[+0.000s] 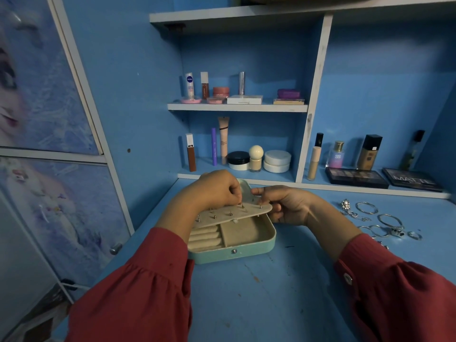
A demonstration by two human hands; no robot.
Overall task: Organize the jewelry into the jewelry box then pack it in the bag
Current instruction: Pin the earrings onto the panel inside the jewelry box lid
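From the head camera we see a mint-green jewelry box point(246, 250) lying open on the blue table point(271, 292), its beige lining showing ring rolls at the left and a square compartment beside them. Above the box a beige earring panel point(229, 214) is held tilted, with several studs point(230, 213) poking out of it. Our left hand point(217, 190) has its fingers curled, the tips pinching a stud point(242, 206) at the panel's upper edge. Our right hand point(286, 206) grasps the panel's right end, thumb on top and fingers curled beneath. Both wrists wear dark red sleeves point(138, 287).

To the right, well apart from the box, silver bangles point(367, 208), rings point(414, 235) and a chain point(346, 206) lie loose on the table. Behind, shelves point(237, 107) carry cosmetics, and two dark palettes point(356, 177) rest on the ledge.
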